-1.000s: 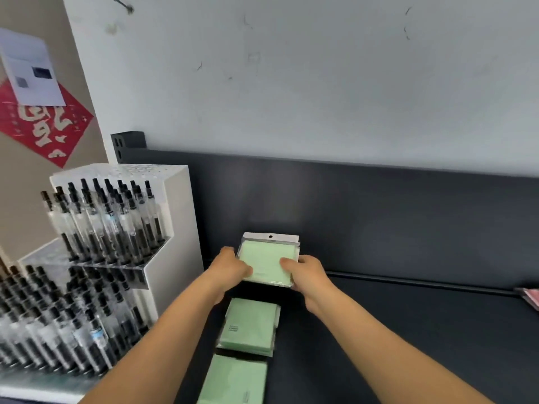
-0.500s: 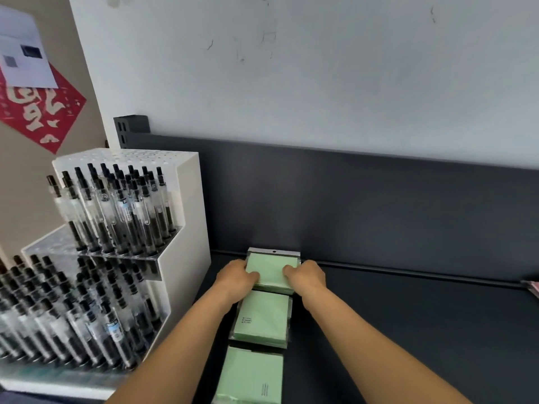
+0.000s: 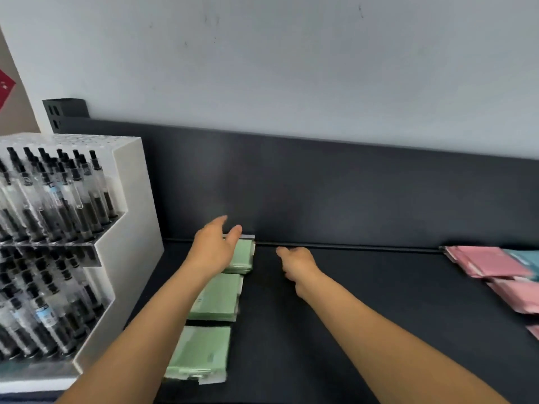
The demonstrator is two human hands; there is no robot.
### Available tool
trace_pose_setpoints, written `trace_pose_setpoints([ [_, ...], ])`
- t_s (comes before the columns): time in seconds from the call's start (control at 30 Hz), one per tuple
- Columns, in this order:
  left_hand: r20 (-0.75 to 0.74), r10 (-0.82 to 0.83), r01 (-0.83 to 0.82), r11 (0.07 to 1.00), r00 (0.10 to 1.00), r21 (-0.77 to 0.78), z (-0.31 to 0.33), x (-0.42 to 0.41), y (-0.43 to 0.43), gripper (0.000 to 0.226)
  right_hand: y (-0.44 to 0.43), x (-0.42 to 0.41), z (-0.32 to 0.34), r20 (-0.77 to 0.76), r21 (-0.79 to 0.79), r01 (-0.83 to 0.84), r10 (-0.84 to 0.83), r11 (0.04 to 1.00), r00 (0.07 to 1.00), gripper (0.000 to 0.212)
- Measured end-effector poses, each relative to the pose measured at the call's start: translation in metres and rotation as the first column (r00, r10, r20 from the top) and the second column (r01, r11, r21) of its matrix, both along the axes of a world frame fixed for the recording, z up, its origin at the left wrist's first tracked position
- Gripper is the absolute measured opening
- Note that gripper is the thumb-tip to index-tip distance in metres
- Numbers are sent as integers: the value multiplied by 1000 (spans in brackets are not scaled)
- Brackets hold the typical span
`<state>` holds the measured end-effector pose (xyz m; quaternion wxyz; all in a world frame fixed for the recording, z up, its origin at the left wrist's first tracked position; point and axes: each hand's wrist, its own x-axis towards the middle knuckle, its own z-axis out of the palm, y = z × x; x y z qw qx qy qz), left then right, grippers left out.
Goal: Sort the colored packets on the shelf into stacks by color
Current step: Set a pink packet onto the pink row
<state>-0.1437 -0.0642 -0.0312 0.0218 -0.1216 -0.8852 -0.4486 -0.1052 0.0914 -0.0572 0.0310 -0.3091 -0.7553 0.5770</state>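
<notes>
Both hands are empty. The left hand point(image 3: 214, 249) spreads with loose, extended fingers over the far green stack point(image 3: 243, 256), though it cannot be told whether the palm touches it. The right hand point(image 3: 297, 262) hangs loosely curled just to the right, above the dark shelf point(image 3: 350, 316). That stack sits against the back rail point(image 3: 350, 246), heading a line with a middle green stack point(image 3: 217, 297) and a near green stack point(image 3: 199, 354), all beside a white pen rack point(image 3: 128, 228). Well apart, at the shelf's right end, pink packets point(image 3: 490, 262) lie overlapped with a teal packet point(image 3: 525, 258). The green sorting looks settled. The next move likely calls for a reach to the right and an edge pinch to part teal from pink.
</notes>
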Motion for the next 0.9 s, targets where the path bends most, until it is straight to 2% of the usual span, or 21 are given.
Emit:
trace_pose_setpoints([
  [0.13, -44, -200, 201, 980, 979, 8, 14, 36, 60, 43, 49, 38, 26, -95, -57, 49, -54, 997, 994, 44],
  [0.3, -62, -329, 325, 943, 942, -72, 16, 81, 138, 41, 130, 91, 47, -171, -43, 111, -117, 993, 978, 42],
  [0.47, 17, -395, 394, 909, 918, -135, 6, 133, 223, 45, 224, 153, 47, -248, 131, 111, -76, 985, 966, 38],
  [0.6, 84, -469, 476, 859, 879, -191, -6, 177, 295, 50, 301, 205, 43, -234, 325, 90, -12, 941, 972, 36],
  [0.67, 111, -483, 495, 845, 869, -200, -12, 194, 326, 53, 331, 225, 39, -205, 394, 100, -19, 914, 979, 39],
  [0.77, 157, -461, 484, 857, 873, -174, -19, 214, 370, 58, 371, 250, 38, -190, 405, 144, -71, 903, 979, 47],
  [0.9, 217, -386, 416, 902, 897, -118, -26, 222, 408, 62, 404, 263, 34, -171, 385, 129, -67, 914, 983, 37],
])
